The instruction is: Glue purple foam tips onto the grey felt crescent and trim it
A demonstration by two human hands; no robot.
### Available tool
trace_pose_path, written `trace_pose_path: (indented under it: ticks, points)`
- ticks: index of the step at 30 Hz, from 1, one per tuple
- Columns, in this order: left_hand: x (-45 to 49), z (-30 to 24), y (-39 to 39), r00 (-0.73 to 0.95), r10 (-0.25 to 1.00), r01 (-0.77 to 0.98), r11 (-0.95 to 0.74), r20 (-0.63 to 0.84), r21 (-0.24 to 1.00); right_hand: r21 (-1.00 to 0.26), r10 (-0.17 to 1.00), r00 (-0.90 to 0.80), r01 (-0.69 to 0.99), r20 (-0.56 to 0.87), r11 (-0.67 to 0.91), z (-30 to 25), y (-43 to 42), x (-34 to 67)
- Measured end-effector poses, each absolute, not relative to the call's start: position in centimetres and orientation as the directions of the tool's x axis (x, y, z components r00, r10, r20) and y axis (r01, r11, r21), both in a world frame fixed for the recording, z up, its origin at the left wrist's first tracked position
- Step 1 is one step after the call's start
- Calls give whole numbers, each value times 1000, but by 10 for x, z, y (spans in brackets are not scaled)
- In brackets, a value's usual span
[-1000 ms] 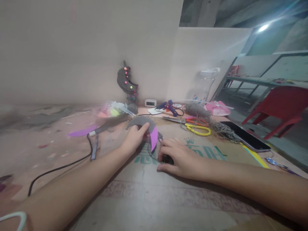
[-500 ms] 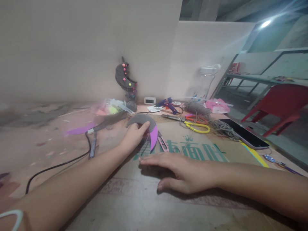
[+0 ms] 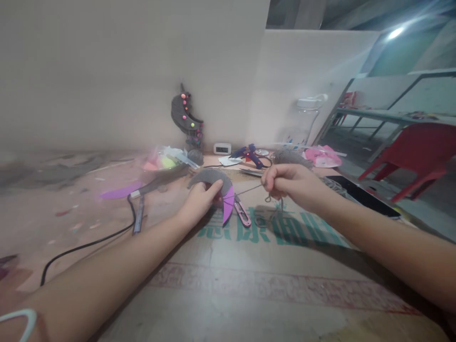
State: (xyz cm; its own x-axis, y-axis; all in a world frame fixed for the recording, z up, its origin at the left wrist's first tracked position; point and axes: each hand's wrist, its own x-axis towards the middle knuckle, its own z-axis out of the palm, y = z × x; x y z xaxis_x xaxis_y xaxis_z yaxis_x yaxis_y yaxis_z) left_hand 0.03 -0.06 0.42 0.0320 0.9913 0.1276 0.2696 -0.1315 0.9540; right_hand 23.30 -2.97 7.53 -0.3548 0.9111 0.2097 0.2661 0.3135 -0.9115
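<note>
We've got our left hand (image 3: 199, 202) clamped on the purple foam crescent half-wrapped in grey twine (image 3: 228, 205), pinning it to the printed cardboard sheet (image 3: 249, 285) so it can't slide. Our right hand (image 3: 290, 183) pinches the loose grey strand (image 3: 247, 191), lifted so it runs taut. Pink thread snips (image 3: 242, 216) lie just beside the crescent.

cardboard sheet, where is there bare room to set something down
The near cardboard, between both forearms below the green lettering, is bare. Crowded: the back edge, from the pompom bag past the glue gun to the phone.
</note>
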Motion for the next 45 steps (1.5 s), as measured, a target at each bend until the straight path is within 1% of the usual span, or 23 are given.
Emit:
trace_pose_path:
  ticks: [2,3,5,6,8,9,11,13,15,18,21,22,24,28,30,32,33,35,38,40,41,43,45]
  points:
    - [-1,2,1,77,985,270,-173,158,947,-933,943,-305,279,137,226,74,-12,243]
    - [-1,1,1,96,980,269,-195,176,943,-932,950,-299,311,92,188,73,-4,249]
    - [-2,-1,3,92,979,268,-199,181,943,-892,945,-327,428,-2,146,72,8,260]
    - [-2,-1,3,85,980,267,-196,179,944,-848,937,-348,508,-43,150,73,12,265]
    - [-1,-1,3,67,983,258,-182,171,949,-709,916,-391,671,-90,217,76,16,274]
    - [-1,-1,3,60,984,251,-179,169,951,-624,904,-418,730,-88,277,78,16,276]
    - [0,2,1,63,983,228,-181,171,957,-473,873,-482,786,-68,397,83,12,276]
    - [1,4,-1,80,982,202,-185,172,962,-398,848,-526,792,-63,462,84,4,270]
    - [2,6,-3,82,983,193,-179,166,965,-379,824,-562,780,-73,498,82,-9,259]
    - [2,7,-4,64,987,208,-155,144,966,-341,737,-675,697,-19,630,73,-28,241]
    - [2,8,-4,66,989,203,-143,132,969,-285,677,-735,639,46,714,63,-40,229]
    - [2,8,-4,67,989,201,-141,130,970,-292,670,-741,630,52,719,61,-42,227]
    - [2,8,-4,71,989,214,-143,130,966,-376,686,-727,629,27,681,61,-43,225]
    - [0,8,-3,90,985,270,-169,150,948,-595,781,-621,651,-62,471,71,-34,228]
    - [0,8,-3,107,983,265,-171,147,949,-650,805,-587,647,-91,399,74,-27,234]
    - [0,7,-3,108,984,266,-169,145,949,-646,818,-568,661,-96,382,73,-18,241]
    - [0,8,-4,102,984,273,-171,148,947,-606,825,-558,687,-88,400,72,-14,245]
    - [0,9,-5,93,984,289,-172,152,942,-445,848,-527,774,-55,451,69,-6,252]
    - [0,10,-7,100,983,303,-179,155,936,-94,878,-470,874,86,477,67,2,260]
    - [0,10,-6,109,981,301,-188,162,935,128,866,-461,887,192,444,68,7,265]
    - [0,9,-6,113,979,294,-194,168,936,221,861,-464,880,210,420,69,10,268]
    - [0,7,-4,116,977,276,-206,180,939,349,867,-468,851,169,391,71,14,276]
    - [-1,5,-2,124,976,262,-208,181,942,388,884,-460,831,79,398,76,16,286]
